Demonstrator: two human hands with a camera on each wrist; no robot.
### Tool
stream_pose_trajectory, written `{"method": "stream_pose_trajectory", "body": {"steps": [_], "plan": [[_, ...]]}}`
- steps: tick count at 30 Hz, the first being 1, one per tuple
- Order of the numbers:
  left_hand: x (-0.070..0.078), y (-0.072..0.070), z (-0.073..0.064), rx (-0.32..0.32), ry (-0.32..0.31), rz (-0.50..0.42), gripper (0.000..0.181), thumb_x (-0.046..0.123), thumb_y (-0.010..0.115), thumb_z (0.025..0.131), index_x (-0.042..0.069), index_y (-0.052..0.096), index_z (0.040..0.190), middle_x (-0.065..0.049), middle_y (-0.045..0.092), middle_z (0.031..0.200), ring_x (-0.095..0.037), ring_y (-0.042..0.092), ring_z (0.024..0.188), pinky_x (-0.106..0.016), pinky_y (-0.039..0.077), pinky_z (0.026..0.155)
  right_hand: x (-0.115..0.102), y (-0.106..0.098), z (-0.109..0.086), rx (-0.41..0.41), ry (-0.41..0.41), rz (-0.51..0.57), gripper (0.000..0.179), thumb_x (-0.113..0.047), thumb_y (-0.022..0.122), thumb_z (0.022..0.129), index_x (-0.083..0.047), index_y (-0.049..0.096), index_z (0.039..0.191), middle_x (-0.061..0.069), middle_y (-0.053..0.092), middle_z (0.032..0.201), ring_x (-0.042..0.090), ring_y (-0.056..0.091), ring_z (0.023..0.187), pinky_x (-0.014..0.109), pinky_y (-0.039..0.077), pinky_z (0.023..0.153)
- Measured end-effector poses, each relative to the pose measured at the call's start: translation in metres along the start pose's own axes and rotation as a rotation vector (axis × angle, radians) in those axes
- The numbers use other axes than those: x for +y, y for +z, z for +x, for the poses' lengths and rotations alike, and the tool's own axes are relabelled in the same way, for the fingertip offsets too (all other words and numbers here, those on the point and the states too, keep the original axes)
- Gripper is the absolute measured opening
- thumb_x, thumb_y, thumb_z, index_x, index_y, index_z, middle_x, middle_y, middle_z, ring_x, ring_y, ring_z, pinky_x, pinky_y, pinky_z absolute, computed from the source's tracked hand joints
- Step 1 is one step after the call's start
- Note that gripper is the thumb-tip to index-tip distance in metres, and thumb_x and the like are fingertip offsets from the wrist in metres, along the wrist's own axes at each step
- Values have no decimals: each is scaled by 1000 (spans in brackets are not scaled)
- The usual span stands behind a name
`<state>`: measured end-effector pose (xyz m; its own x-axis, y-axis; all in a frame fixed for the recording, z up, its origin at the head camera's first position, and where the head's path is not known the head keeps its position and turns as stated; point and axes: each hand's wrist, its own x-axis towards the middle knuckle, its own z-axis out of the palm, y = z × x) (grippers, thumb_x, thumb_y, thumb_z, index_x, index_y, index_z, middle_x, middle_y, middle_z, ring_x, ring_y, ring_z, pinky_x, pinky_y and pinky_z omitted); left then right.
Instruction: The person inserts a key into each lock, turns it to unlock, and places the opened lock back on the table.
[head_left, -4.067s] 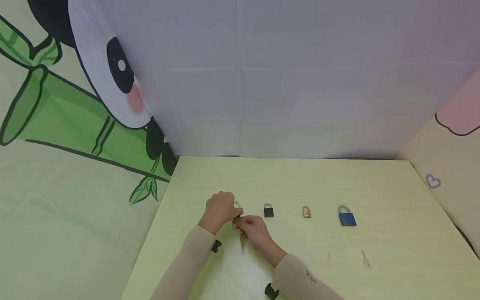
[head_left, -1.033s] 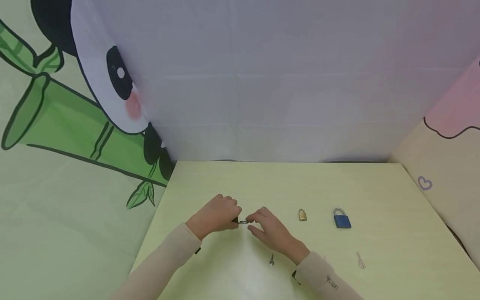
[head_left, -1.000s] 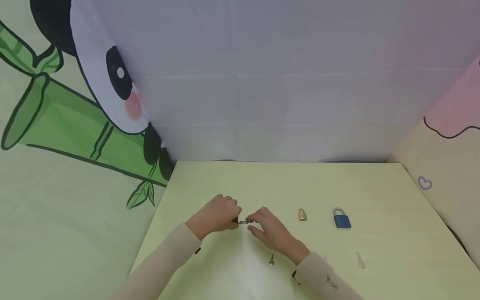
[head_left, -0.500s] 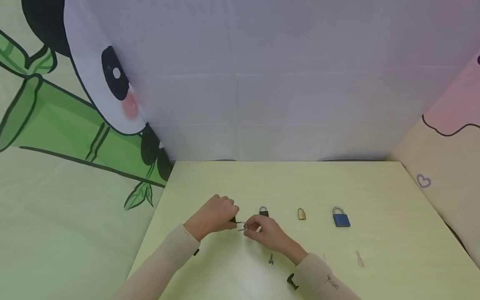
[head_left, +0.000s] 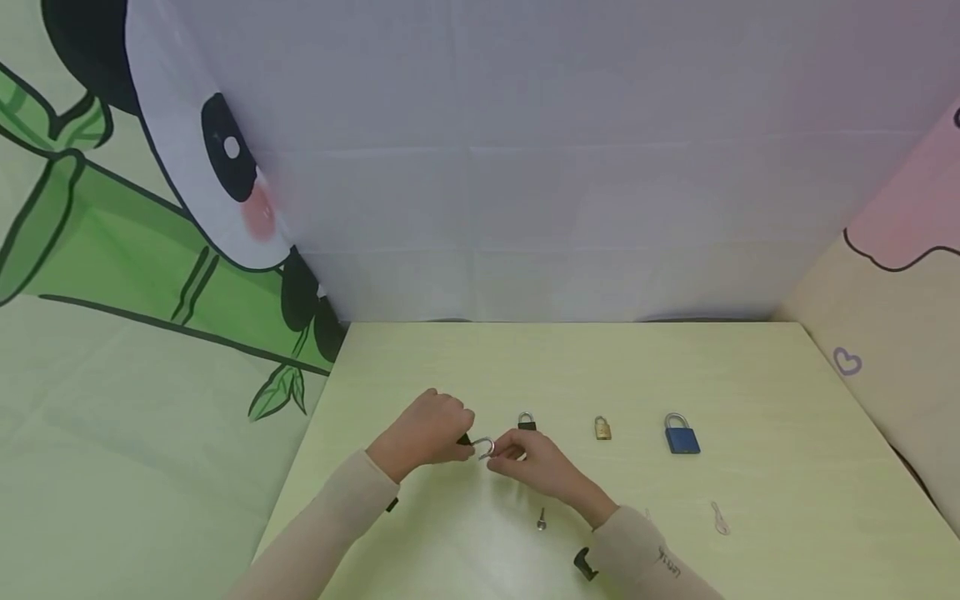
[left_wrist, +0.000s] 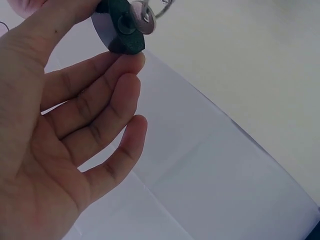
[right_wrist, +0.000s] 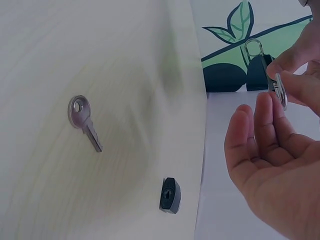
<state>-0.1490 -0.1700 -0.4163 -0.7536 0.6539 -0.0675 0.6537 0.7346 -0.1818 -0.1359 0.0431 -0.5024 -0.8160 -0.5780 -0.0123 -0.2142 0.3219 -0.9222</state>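
Note:
My left hand grips a black padlock by its body, held up off the table. A key with a wire ring is in its keyhole. The padlock's silver shackle points right, one leg free of the body. My right hand pinches the curved end of that shackle between thumb and fingers. Past the right hand, a second black padlock rests on the table, partly hidden in the head view. In the right wrist view its keyhole end shows.
On the pale table, a small brass padlock and a larger blue padlock lie to the right. Nearer me are a loose silver key and a thin pale loop. A printed cloth wall stands behind.
At first my right hand was at the underside of the padlock. A second ago its fingers were spread by the shackle; now they pinch it, and the shackle's free leg has come into sight.

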Motion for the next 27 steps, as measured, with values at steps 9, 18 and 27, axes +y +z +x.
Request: {"method": "stream_pose_trajectory", "body": {"steps": [9,18,27], "plan": [[4,5,4,-35,-152,-194,34,28,71,78,18,48,54,10,37,47,-5,29,47,-24,26,47,0,-2,-2,0,-3,-36,31,-32,67,96,-5,69,110,-7,65,94,13,61,88,32,49,75],[8,9,9,-76,-504,-413,36,28,73,80,13,52,55,8,45,45,-9,36,44,-25,30,43,-2,-4,-4,-2,-7,-35,25,-28,67,96,-6,69,108,-4,65,96,16,61,88,31,49,73],[5,17,7,-106,-614,-469,33,32,74,82,10,61,61,7,53,47,-11,41,46,-25,32,44,0,-7,-7,2,-14,-40,19,-29,66,97,-14,68,108,-6,65,99,14,61,90,32,50,74]]}}
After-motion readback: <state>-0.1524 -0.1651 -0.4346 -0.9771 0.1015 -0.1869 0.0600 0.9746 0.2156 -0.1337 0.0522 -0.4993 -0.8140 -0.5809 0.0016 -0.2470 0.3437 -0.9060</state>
